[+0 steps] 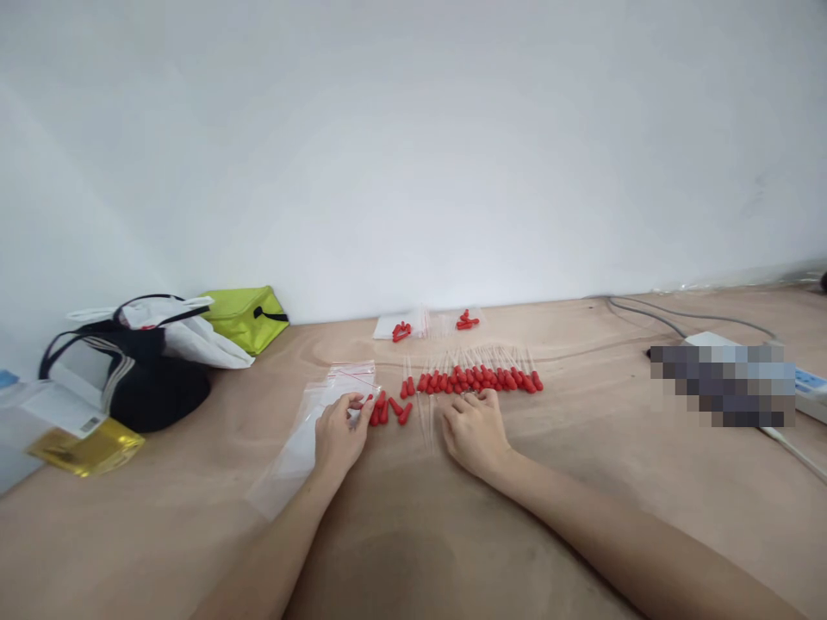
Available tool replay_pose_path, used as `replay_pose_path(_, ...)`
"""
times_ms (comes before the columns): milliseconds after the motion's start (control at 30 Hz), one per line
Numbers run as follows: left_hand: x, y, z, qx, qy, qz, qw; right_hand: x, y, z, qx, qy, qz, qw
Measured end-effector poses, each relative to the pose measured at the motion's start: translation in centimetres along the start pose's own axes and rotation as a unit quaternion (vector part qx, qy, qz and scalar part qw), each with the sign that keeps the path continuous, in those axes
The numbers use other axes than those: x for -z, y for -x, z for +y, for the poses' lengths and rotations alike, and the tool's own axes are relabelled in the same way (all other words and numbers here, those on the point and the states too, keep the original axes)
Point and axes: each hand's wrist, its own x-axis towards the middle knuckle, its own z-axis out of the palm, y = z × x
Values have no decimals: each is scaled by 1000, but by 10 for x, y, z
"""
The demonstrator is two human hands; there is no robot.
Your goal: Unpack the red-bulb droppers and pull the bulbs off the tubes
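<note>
My left hand (341, 433) is over the edge of clear zip bags (295, 439), thumb and forefinger pinched around what looks like a red rubber bulb (370, 398). Just right of those fingers lie several loose red bulbs (401, 412). My right hand (476, 433) rests on the table with its fingers curled under; whatever they grip is hidden. Beyond it stretches a row of glass droppers (481, 375) with red bulbs toward me and thin tubes pointing away. A few bare glass tubes (425, 424) lie between my hands.
Against the wall are small bags with red bulbs (401, 331) and tubes. At left sit a lime-green bag (242, 314), a black cap (158, 387) and a bottle of yellow liquid (83, 443). A power strip (811, 387) and grey cables (652, 312) are at right.
</note>
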Motion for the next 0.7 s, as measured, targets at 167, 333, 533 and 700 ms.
replay_pose_path(167, 0, 1, 1, -32, -25, 8, 999, 1, 3, -14, 13, -31, -28, 999)
replay_pose_path(333, 2, 5, 4, -68, -53, 9, 996, 10, 9, 0, -12, -51, 8, 999)
replay_pose_path(533, 7, 2, 17, -91, -73, 16, 993, 19, 35, 54, -94, -55, 59, 992)
replay_pose_path(700, -1, -22, 37, -43, -100, -65, 992, 16, 40, 62, -185, -101, 19, 977)
